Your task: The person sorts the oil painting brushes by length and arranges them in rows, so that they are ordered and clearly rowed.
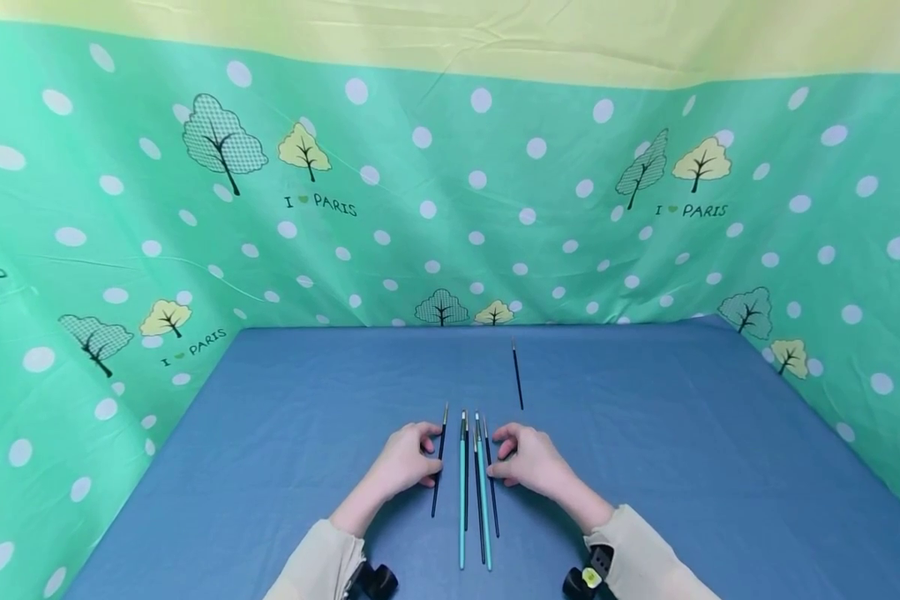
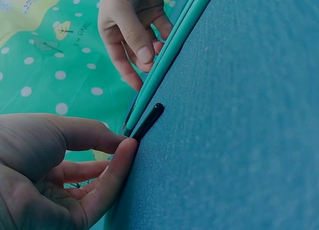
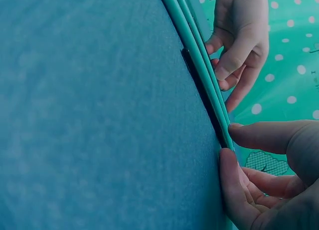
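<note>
My left hand (image 1: 405, 457) pinches a thin dark-handled paintbrush (image 1: 436, 496) between thumb and index finger; its rounded black end shows in the left wrist view. Opposite it, my right hand (image 1: 532, 458) holds another dark paintbrush (image 1: 495, 510) at the right side of the group, thumb and forefinger on either side of the handle. Between the hands lie two teal paintbrushes (image 1: 462, 508), with thin dark brushes alongside them. All of these point bristles away from me, roughly parallel, on the blue cloth.
Farther back on the blue-covered table (image 1: 330, 392) lies a lone dark paintbrush (image 1: 518, 379). A green curtain (image 1: 390, 242) with white dots and printed trees hangs behind the table and along both sides. Black wrist cameras (image 1: 378, 581) sit at both cuffs.
</note>
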